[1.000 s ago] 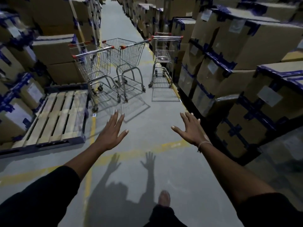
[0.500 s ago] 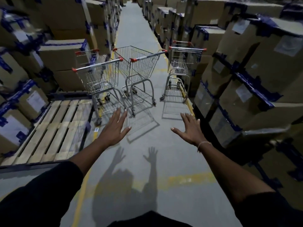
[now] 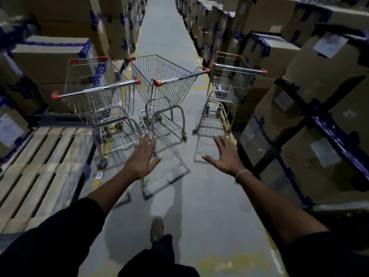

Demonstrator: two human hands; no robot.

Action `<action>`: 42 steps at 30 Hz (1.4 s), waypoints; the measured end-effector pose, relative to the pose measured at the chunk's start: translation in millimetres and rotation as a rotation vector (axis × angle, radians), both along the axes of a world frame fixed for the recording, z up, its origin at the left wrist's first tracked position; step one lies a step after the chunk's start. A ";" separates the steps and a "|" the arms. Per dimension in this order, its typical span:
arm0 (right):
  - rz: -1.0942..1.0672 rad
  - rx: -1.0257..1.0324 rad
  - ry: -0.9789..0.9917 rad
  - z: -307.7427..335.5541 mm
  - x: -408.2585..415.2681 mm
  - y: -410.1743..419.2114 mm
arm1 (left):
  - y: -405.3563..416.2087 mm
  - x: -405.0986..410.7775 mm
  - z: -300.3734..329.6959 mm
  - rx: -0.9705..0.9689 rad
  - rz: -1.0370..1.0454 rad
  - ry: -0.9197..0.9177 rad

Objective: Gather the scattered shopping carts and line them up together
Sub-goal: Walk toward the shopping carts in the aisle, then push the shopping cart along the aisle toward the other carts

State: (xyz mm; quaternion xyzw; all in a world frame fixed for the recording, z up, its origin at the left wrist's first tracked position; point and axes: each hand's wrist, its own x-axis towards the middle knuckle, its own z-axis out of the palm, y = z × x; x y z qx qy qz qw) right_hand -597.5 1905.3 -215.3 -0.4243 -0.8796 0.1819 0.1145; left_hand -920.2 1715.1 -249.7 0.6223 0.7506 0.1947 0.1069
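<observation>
Dim warehouse aisle with a grey concrete floor (image 3: 209,196), seen from head height looking forward and down. Two bare hands stretched out ahead, palms down, holding nothing: left hand (image 3: 142,156) with fingers straight and spread wide, right hand (image 3: 225,156) likewise spread flat, a thin pale bracelet (image 3: 242,173) at its wrist. Black sleeves (image 3: 50,242) on both arms. Just beyond the fingertips, three silver wire shopping carts with orange-red handle caps, standing apart and unaligned: left cart (image 3: 103,100) beside a bare wooden pallet (image 3: 38,168), handle bar angled toward the viewer; middle cart (image 3: 165,84) close beside it, turned at a slant, its handle pointing right; right cart (image 3: 231,84) well apart from those two, close against the stacked boxes on the right. Neither hand touching any cart. Tall stacks of brown cardboard boxes with blue tape (image 3: 319,92) lining both sides of the aisle. One dark shoe (image 3: 156,228) stepping forward on the floor at bottom centre.
</observation>
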 end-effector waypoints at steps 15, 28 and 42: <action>-0.037 -0.045 -0.006 12.9 -207.3 292.3 | 316.4 -194.0 32.4 -0.042 -0.051 0.077; 0.236 0.047 -0.098 15.8 -327.9 543.5 | 516.1 -223.2 9.7 -0.074 0.099 0.088; 0.512 0.174 -0.440 -9.7 -391.5 682.8 | 607.7 -226.2 -1.4 -0.301 0.458 0.085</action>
